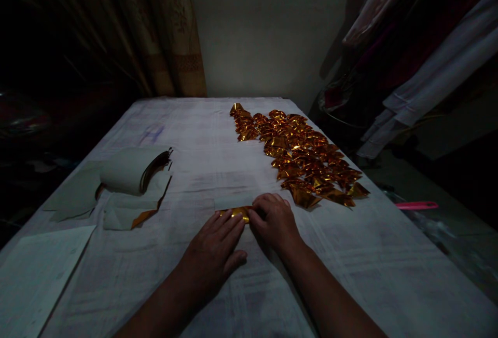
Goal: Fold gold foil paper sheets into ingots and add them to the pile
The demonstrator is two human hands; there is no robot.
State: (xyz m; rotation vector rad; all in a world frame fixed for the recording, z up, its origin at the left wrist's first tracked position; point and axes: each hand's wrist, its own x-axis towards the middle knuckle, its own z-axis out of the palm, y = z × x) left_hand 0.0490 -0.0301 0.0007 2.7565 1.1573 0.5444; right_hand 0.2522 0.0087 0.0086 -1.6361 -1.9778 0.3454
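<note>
Dim light. Pale wall (pixel 268 42) far past the right hand (pixel 274 221), curtain (pixel 171 31) far past the left hand (pixel 213 255), hung clothes (pixel 428 57) up right, white table (pixel 369 265) underneath.

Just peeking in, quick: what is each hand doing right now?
Left hand: open, flat, fingertips pressing the small shiny gold foil sheet.
Right hand: fingers curled on the same foil; a pinch cannot be told.
</note>
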